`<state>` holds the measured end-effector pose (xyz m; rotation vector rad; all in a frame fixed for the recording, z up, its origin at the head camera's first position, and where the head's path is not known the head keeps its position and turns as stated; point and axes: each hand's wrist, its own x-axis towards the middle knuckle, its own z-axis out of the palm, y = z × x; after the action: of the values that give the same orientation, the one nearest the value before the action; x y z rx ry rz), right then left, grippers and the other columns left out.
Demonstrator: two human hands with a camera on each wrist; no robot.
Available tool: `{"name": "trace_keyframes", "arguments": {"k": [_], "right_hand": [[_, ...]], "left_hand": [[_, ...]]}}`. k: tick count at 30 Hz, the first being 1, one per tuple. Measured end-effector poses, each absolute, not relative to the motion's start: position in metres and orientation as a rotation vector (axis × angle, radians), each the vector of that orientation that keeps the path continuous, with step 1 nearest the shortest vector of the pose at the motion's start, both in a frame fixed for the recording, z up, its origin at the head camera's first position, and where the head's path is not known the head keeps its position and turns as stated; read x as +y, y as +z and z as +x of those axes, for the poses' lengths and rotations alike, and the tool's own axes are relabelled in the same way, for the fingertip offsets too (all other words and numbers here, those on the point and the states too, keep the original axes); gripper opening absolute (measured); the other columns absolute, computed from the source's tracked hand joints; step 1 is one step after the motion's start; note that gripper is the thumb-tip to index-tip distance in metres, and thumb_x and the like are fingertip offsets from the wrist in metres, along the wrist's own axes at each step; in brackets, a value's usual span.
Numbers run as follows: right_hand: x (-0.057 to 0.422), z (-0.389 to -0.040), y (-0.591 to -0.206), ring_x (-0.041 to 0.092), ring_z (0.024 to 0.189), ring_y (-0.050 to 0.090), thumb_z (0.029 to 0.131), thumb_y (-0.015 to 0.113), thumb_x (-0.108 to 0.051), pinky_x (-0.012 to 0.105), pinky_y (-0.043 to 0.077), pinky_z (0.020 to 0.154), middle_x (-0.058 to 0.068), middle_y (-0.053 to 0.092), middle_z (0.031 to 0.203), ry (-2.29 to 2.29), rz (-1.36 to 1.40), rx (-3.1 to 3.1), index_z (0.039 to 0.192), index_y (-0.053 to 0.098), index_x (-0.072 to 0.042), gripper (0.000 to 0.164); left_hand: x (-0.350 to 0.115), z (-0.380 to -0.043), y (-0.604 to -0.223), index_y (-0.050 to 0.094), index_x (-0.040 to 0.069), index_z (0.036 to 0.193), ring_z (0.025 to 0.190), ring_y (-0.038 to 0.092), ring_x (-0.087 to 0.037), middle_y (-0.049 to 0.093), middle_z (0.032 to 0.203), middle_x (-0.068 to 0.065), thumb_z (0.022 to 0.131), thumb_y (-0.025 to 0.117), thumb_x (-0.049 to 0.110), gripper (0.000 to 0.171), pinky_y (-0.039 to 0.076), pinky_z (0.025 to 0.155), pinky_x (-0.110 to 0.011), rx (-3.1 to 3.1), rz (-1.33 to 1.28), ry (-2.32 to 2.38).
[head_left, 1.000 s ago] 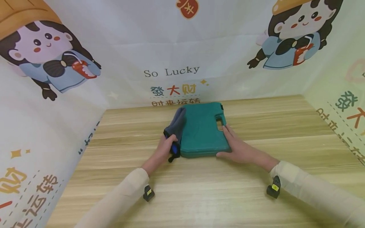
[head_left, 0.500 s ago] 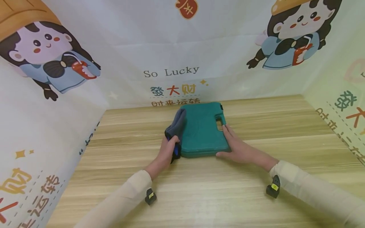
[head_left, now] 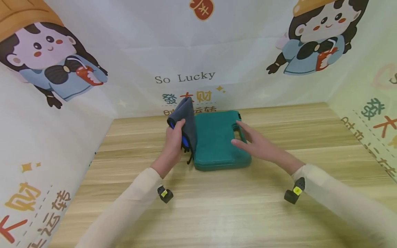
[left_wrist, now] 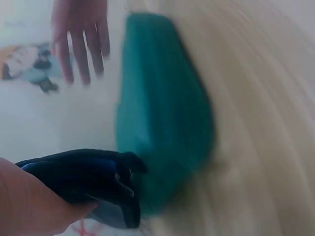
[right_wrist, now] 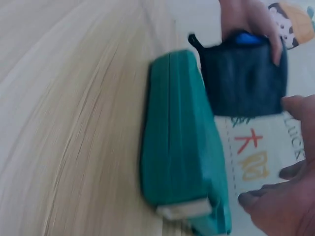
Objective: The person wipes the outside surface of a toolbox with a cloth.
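Note:
A teal plastic carrying case point(head_left: 214, 146) lies flat on the wooden table, its handle cutout toward the right. My left hand point(head_left: 172, 146) grips a folded dark blue-grey cloth point(head_left: 187, 120) with black edging, bright blue inside and a small hanging loop. The thumb lies over the cloth's near face. Raised at the case's left side, the cloth point(right_wrist: 243, 76) hangs above the table in the right wrist view. My right hand point(head_left: 260, 146) is over the right side of the case near the handle, its fingers spread and nothing in its grasp.
A printed white sheet point(head_left: 245, 51) rises behind the table point(head_left: 288, 134) and along both sides. The case stands near the back edge of the tabletop. Both wrists carry a small black camera point(head_left: 165, 194).
The left hand has lifted the cloth up and leftward from beside the case. My right hand has left the case's lower right corner and risen over the handle side. The case has barely moved.

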<state>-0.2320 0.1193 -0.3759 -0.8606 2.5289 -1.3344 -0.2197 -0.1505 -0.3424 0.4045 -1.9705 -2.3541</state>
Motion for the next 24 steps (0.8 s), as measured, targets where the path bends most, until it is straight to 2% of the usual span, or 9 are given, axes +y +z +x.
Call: {"name": "trace_keyframes", "arguments": {"k": [4,7,9,11,13,17,20,24], "right_hand": [[0.098,-0.229,-0.369,0.022,0.134,0.020,0.091,0.056,-0.041,0.038,0.027,0.102,0.000,0.011,0.152,-1.508,-0.930,2.360,0.147,0.004,-0.033,0.077],[0.084,-0.226,-0.368,0.019,0.133,0.023,0.090,0.057,-0.041,0.038,0.031,0.100,-0.001,0.009,0.152,-1.526,-0.986,2.255,0.146,-0.002,-0.036,0.081],[0.078,-0.226,-0.370,0.018,0.128,0.031,0.090,0.058,-0.039,0.038,0.036,0.096,0.002,0.016,0.150,-1.557,-0.983,2.219,0.147,-0.002,-0.034,0.082],[0.077,-0.227,-0.372,0.019,0.120,0.040,0.090,0.059,-0.034,0.039,0.041,0.091,0.006,0.028,0.144,-1.607,-0.949,2.235,0.148,0.003,-0.030,0.081],[0.079,-0.230,-0.376,0.020,0.113,0.047,0.089,0.061,-0.026,0.040,0.043,0.087,0.009,0.038,0.136,-1.714,-0.879,2.242,0.147,0.015,-0.021,0.074],[0.085,-0.234,-0.381,0.022,0.105,0.053,0.087,0.063,-0.016,0.039,0.045,0.085,0.015,0.050,0.125,-1.882,-0.675,2.319,0.136,0.034,-0.004,0.058],[0.091,-0.236,-0.384,0.023,0.102,0.056,0.087,0.060,-0.011,0.038,0.046,0.085,0.019,0.054,0.119,-1.968,-0.524,2.354,0.128,0.041,0.004,0.048],[0.102,-0.237,-0.388,0.026,0.101,0.057,0.088,0.055,-0.007,0.039,0.046,0.085,0.021,0.056,0.116,-1.983,-0.405,2.376,0.123,0.045,0.007,0.039]], "left_hand": [[-0.113,-0.217,-0.335,0.041,0.007,0.128,0.097,0.051,-0.018,0.051,0.113,-0.008,0.091,0.051,0.047,0.056,0.041,0.083,-0.030,-2.004,0.274,-2.400],[-0.084,-0.212,-0.335,0.035,0.011,0.135,0.105,0.047,-0.015,0.045,0.123,-0.004,0.088,0.052,0.053,0.065,0.038,0.088,-0.030,-2.128,0.105,-2.459],[-0.071,-0.210,-0.335,0.029,0.015,0.139,0.112,0.044,-0.017,0.039,0.131,-0.005,0.087,0.053,0.055,0.070,0.036,0.093,-0.034,-2.194,0.010,-2.511],[-0.063,-0.210,-0.335,0.018,0.021,0.145,0.122,0.035,-0.018,0.029,0.141,-0.004,0.087,0.052,0.054,0.074,0.030,0.099,-0.038,-2.233,-0.088,-2.536],[-0.060,-0.209,-0.335,0.011,0.023,0.148,0.130,0.024,-0.020,0.019,0.147,-0.005,0.088,0.050,0.052,0.078,0.024,0.102,-0.042,-2.263,-0.120,-2.545],[-0.054,-0.209,-0.334,0.001,0.023,0.149,0.136,-0.001,-0.013,-0.003,0.153,0.002,0.091,0.045,0.050,0.077,0.012,0.107,-0.038,-2.370,-0.173,-2.544],[-0.050,-0.211,-0.335,0.007,0.020,0.149,0.136,0.000,-0.012,-0.001,0.154,0.002,0.093,0.043,0.048,0.072,0.013,0.107,-0.038,-2.409,-0.179,-2.552],[-0.048,-0.215,-0.340,0.017,0.018,0.148,0.136,0.009,-0.015,0.009,0.153,-0.001,0.095,0.040,0.046,0.064,0.019,0.106,-0.039,-2.391,-0.184,-2.589]]}}
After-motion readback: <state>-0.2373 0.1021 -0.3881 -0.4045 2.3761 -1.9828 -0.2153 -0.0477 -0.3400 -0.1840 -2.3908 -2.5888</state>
